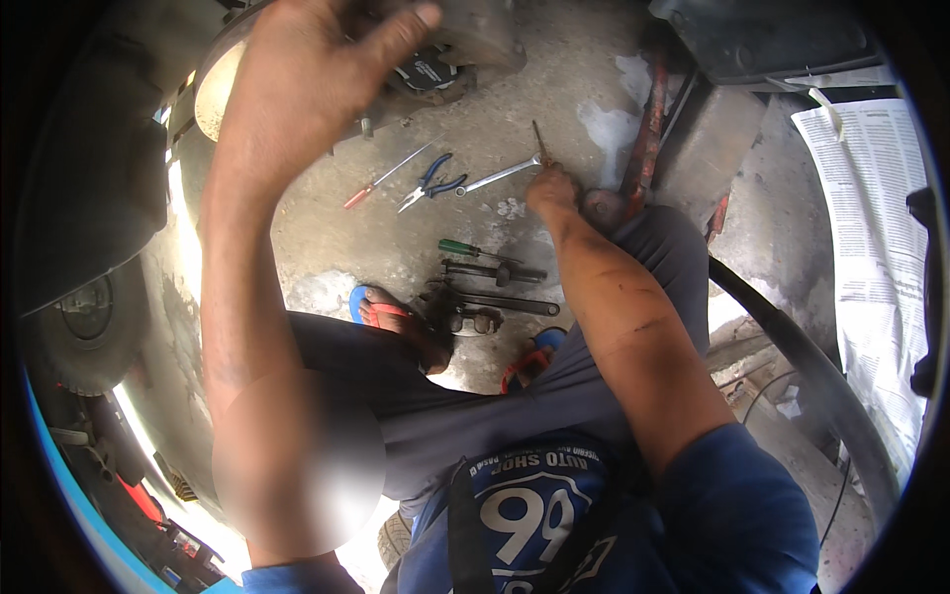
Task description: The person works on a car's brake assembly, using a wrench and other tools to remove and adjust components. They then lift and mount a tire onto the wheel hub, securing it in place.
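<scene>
My left hand (pixel 317 84) is raised at the top, beside a dark round wheel part (pixel 480 45). Its thumb is stretched out; the other fingers are mostly cut off or hidden. Farther right and low over the floor, my right hand (pixel 554 191) is closed on a thin brown rod (pixel 538 142) that sticks up past the fingers. A silver combination wrench (pixel 498 177) lies with one end right by that hand. Left of it are blue-handled pliers (pixel 432 184) and a screwdriver with a reddish handle (pixel 359 197).
Closer to my sandalled feet lie a green-handled screwdriver (pixel 460 247), a dark metal tool (pixel 495 270) and a long dark wrench (pixel 510 302). A red metal bar (pixel 648 129) slants beside my right knee. A black hose (pixel 792 346) and newspaper sheets (pixel 866 228) are at right, a tyre (pixel 89 327) at left.
</scene>
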{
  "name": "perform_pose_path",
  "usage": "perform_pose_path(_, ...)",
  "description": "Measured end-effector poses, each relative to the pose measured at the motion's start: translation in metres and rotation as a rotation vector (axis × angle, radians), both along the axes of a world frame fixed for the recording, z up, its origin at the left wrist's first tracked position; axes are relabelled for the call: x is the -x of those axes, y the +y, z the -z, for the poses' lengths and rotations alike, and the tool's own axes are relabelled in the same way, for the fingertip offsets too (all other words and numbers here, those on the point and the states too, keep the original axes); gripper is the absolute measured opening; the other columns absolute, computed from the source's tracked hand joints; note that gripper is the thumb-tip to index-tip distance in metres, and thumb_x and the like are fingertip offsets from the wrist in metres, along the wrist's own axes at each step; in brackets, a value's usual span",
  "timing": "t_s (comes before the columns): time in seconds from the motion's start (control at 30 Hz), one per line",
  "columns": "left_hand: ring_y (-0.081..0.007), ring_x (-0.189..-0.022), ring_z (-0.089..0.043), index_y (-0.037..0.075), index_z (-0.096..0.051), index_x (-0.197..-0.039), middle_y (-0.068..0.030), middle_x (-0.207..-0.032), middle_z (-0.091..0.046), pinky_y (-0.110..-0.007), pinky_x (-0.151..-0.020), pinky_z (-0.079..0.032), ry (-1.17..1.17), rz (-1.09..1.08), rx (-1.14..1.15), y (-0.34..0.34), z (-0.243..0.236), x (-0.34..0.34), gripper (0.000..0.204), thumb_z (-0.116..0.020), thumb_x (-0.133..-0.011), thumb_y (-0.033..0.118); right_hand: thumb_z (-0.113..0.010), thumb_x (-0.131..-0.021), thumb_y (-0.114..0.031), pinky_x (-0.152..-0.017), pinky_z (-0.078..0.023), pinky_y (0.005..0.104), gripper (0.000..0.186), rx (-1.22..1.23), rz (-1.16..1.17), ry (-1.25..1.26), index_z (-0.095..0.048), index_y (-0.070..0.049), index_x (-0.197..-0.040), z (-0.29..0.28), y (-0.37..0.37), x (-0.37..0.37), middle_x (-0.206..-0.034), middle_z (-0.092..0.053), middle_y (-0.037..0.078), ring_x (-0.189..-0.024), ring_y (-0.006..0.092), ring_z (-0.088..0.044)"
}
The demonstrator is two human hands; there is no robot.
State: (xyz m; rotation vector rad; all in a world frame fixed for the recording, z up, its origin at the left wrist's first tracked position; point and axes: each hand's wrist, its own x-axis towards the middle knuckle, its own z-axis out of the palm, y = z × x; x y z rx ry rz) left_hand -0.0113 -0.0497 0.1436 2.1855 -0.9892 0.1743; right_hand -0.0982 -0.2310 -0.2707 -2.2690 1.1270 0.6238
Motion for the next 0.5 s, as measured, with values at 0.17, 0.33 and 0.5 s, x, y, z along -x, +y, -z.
perform_pose_path(0.17,-0.0281,-0.096,-0.071,0.005,-0.073,-0.117,-0.0194,-0.107,-0.074,-0.039,-0.09,-0.056,0.383,0.37,-0.489,0.024,0.02,-0.023,0.038,-0.066,-0.095,0.037,-0.058,-0.097,-0.032,-0.11,-0.043,0.052,0.061,0.274,-0.499,0.037,-0.047,-0.002,-0.149,-0.018,0.057,0.026,-0.156,-0.046,0.018,-0.142,0.0371,-0.046)
perform_pose_path(0.33,-0.0339,-0.123,-0.061,0.013,-0.066,-0.132,-0.0159,-0.139,-0.061,-0.044,-0.105,-0.049,0.618,0.381,-1.136,0.008,0.082,0.005,0.047,-0.067,-0.095,0.042,-0.059,-0.099,-0.024,-0.104,-0.051,0.0433,0.041,-0.18,-0.986,0.301,-0.065,-0.006,-0.134,-0.067,0.121,0.063,-0.14,-0.062,0.018,-0.125,0.0341,-0.064)
perform_pose_path(0.5,-0.0362,-0.124,-0.062,0.006,-0.063,-0.134,-0.0191,-0.135,-0.064,-0.043,-0.104,-0.051,0.601,0.335,-1.064,-0.015,0.204,0.01,0.05,-0.069,-0.091,0.031,-0.066,-0.09,-0.018,-0.094,-0.057,0.0421,0.033,-0.06,-0.804,0.152,-0.073,-0.004,-0.119,-0.006,0.119,0.079,-0.127,-0.069,0.019,-0.116,0.0297,-0.069)
